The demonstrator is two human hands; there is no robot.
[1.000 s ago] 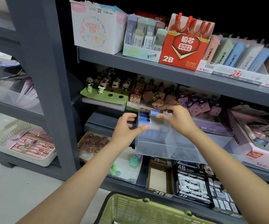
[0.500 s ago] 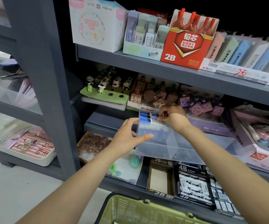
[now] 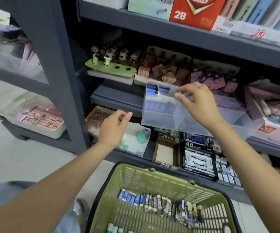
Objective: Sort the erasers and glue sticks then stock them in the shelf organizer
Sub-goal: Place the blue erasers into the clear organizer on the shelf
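1. On the middle shelf (image 3: 119,98), a clear bin (image 3: 169,115) is jutting forward, easing reach; blue erasers (image 3: 152,90) are lining its back-left corner.
2. The right hand (image 3: 198,101) is hovering at the bin's rim, fingers (image 3: 180,96) narrowly curled, seemingly holding nothing.
3. The left hand (image 3: 114,126) is hanging loose and empty, likely heading for the green basket (image 3: 136,180), which is carrying more erasers (image 3: 161,204).

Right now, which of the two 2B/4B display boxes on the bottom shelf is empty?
The 2B box, on the left: only its bare tan floor shows inside. The 4B box beside it on the right is packed with black-and-white wrapped erasers.
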